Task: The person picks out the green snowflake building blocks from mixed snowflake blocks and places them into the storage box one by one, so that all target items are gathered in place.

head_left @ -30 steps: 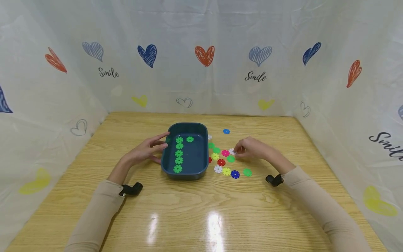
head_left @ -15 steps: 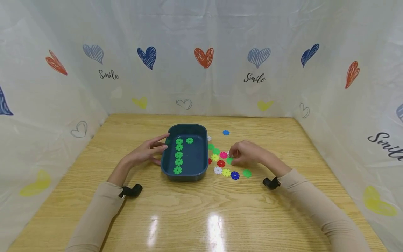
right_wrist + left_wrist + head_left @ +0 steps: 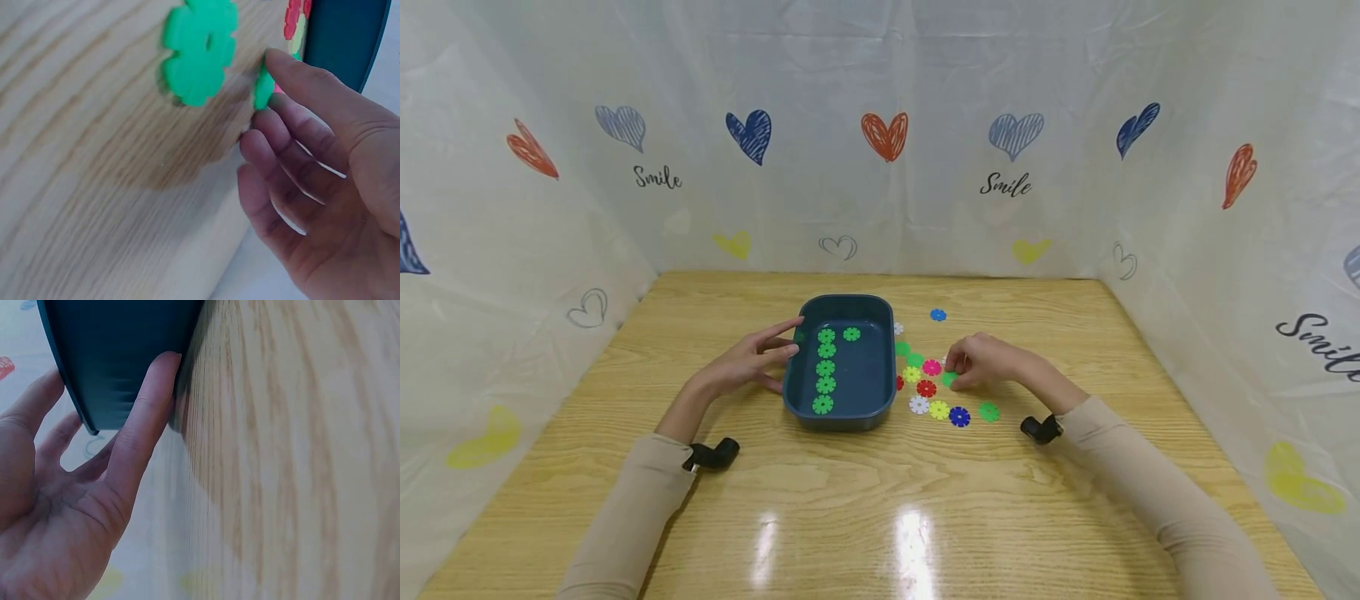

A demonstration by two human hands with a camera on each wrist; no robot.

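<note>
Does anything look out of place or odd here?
Slightly: one green disc in the tray sits right of the line of five others, and a light blue disc lies apart, beyond the scattered discs. No damage shows.

The rounded dark-blue tray (image 3: 863,375) sits upright, the left hand (image 3: 737,362) touching its nine-o'clock side; six flat green discs (image 3: 825,367) lie inside, five lined up. Outside its three-o'clock wall, the right hand (image 3: 988,362) pinches another notched disc (image 3: 950,379), also green.

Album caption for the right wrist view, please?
Right hand pinching a green flower-shaped disc at a wooden table.
</note>
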